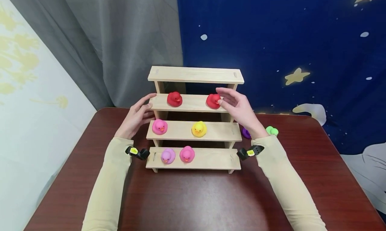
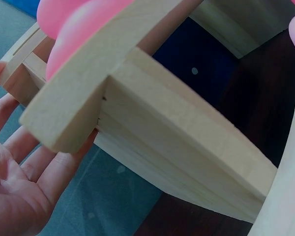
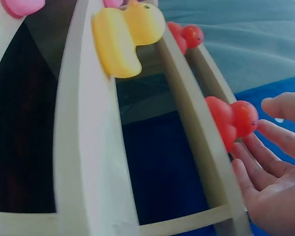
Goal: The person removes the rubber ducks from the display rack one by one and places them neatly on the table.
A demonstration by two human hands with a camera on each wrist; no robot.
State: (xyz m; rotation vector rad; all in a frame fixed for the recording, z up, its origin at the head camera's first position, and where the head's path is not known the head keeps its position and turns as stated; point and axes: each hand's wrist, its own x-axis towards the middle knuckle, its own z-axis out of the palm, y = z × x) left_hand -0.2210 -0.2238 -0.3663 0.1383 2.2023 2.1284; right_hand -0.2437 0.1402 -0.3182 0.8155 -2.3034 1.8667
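On a stepped wooden rack (image 1: 193,74), a red duck (image 1: 212,101) sits toward the right of the second shelf from the top. My right hand (image 1: 238,105) is beside that duck, fingers spread and loosely bent, fingertips right at its side in the right wrist view. Another red duck (image 1: 174,99) stands left on the same shelf. My left hand (image 1: 135,115) is at this shelf's left end with relaxed fingers, one fingertip touching the wood in the left wrist view. One shelf lower are a pink duck (image 1: 159,127) and a yellow duck (image 1: 199,129).
The bottom shelf bears a lilac duck (image 1: 168,156) and a second pink duck (image 1: 187,154). Behind my right forearm, a purple duck (image 1: 246,133), partly hidden, and a green duck (image 1: 272,131) lie on the brown table (image 1: 193,201). A grey curtain (image 1: 135,40) and a blue starry cloth hang behind.
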